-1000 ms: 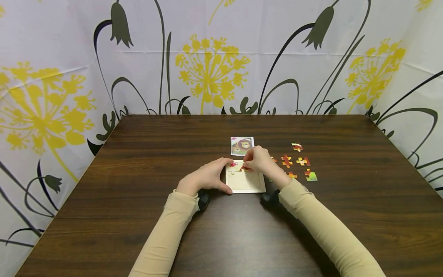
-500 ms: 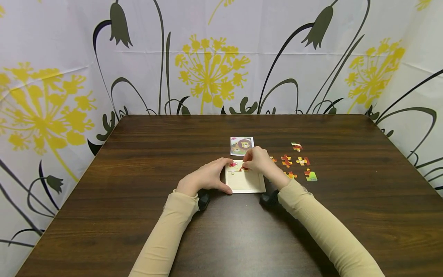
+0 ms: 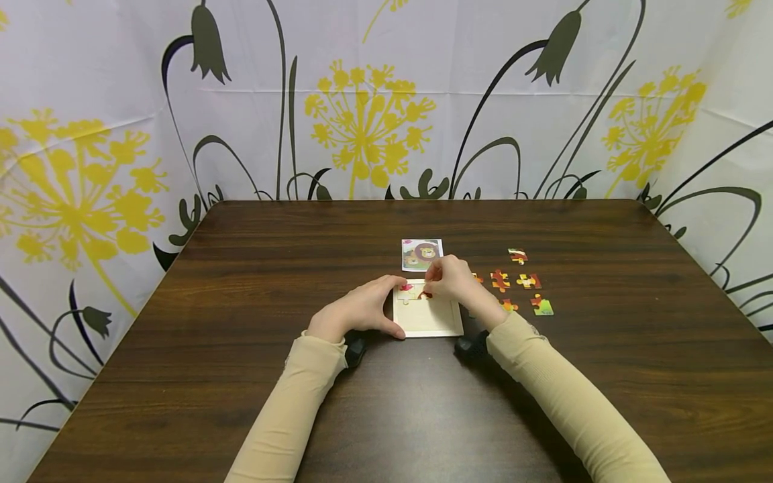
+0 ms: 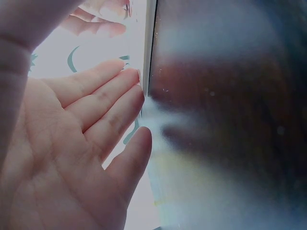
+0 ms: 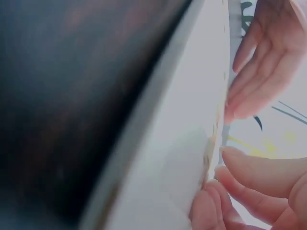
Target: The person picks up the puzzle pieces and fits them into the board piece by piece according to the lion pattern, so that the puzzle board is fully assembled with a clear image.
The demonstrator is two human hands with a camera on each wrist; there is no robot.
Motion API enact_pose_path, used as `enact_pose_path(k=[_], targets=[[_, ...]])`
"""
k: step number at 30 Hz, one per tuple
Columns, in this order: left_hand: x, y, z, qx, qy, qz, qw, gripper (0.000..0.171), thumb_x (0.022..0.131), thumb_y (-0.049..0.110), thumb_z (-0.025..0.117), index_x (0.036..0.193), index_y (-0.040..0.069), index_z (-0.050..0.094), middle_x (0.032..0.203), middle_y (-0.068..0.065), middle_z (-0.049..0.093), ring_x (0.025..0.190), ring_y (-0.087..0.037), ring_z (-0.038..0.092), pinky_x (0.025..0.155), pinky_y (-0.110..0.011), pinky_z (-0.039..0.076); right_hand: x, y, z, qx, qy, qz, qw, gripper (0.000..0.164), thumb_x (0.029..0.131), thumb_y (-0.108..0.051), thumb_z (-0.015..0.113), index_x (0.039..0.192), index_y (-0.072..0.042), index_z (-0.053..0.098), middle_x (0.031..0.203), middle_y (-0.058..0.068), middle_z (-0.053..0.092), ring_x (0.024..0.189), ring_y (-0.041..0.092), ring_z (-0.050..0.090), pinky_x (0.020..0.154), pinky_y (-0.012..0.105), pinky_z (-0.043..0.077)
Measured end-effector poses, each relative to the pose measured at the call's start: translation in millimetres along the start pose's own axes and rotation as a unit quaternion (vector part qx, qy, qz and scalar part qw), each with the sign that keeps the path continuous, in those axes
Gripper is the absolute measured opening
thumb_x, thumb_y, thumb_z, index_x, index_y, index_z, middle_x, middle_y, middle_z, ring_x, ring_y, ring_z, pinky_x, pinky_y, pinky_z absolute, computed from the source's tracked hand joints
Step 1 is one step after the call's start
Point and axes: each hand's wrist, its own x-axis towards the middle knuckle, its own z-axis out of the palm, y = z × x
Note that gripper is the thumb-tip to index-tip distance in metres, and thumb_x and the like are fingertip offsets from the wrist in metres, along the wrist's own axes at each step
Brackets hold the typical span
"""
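A pale square puzzle tray [image 3: 430, 320] lies on the table between both hands. My left hand [image 3: 362, 305] braces its left side, fingers at the far left corner and thumb at the near one. The left wrist view has these fingers [image 4: 103, 112] nearly straight against the tray's edge. With thumb and fingers, my right hand [image 3: 453, 282] pinches a reddish-brown puzzle piece [image 3: 425, 295] low over the tray's upper row, partly covering it. Left of that, a piece with a pink shape [image 3: 406, 288] sits in the tray's upper left corner.
A small lion picture card [image 3: 421, 253] lies just behind the tray. Several loose puzzle pieces are spread to the right, among them a red one [image 3: 499, 280] and a green one [image 3: 542, 305]; the right forearm hides some. Patterned cloth hangs behind the dark wooden table [image 3: 290, 241].
My right fingers have shifted only slightly at the reddish-brown puzzle piece. The left hand and the tray have stayed in place.
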Motion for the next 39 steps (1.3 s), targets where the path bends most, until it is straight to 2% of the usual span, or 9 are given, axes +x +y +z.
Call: enact_pose_path(k=[7,15,21,29,39], targets=[[-0.7,-0.4,-2.2,0.000,-0.004,-0.008,1.0000,0.087,0.066,0.032,0.085,0.135,0.002,0.042,0.134,-0.010,0.050,0.125,-0.023,0.047,0.107,-0.037,0.037,-3,3,-15,-0.015,-0.040,0.025,0.999,0.019,0.074,-0.017,0.078,0.079,-0.003,0.067,0.074,0.004,0.064,0.068,0.015,0.052,0.057,0.022,0.040],[-2.0,-0.6,-2.3,0.000,-0.006,-0.009,0.9999,0.087,0.066,0.032,0.085,0.135,0.001,0.042,0.134,-0.011,0.050,0.125,-0.024,0.047,0.107,-0.038,0.037,-3,5,-13,-0.014,-0.059,0.021,0.998,0.021,0.069,-0.015,0.083,0.077,-0.003,0.067,0.071,0.003,0.063,0.066,0.013,0.051,0.055,0.021,0.040],[-2.2,1.2,-1.6,-0.004,-0.006,-0.004,1.0000,0.087,0.066,0.031,0.085,0.135,0.001,0.041,0.134,-0.011,0.050,0.125,-0.024,0.047,0.107,-0.037,0.037,-3,6,-10,-0.017,-0.053,0.010,0.998,0.018,0.068,-0.011,0.082,0.073,-0.004,0.067,0.067,0.001,0.062,0.063,0.013,0.051,0.054,0.021,0.040],[-1.0,1.4,-2.4,-0.001,-0.012,-0.016,0.9998,0.087,0.066,0.033,0.085,0.136,0.004,0.041,0.135,-0.009,0.049,0.126,-0.023,0.046,0.107,-0.037,0.037,-1,5,-9,-0.007,-0.050,0.005,0.999,0.016,0.068,-0.008,0.081,0.073,-0.003,0.067,0.066,0.002,0.063,0.061,0.012,0.051,0.054,0.020,0.040],[-1.1,1.5,-1.1,-0.002,-0.008,-0.012,0.9999,0.087,0.066,0.032,0.085,0.136,0.002,0.042,0.134,-0.010,0.050,0.125,-0.023,0.047,0.107,-0.037,0.037,-2,5,-9,-0.020,-0.044,-0.005,0.999,0.018,0.068,-0.010,0.080,0.076,-0.004,0.065,0.070,0.004,0.063,0.066,0.014,0.053,0.057,0.021,0.041]])
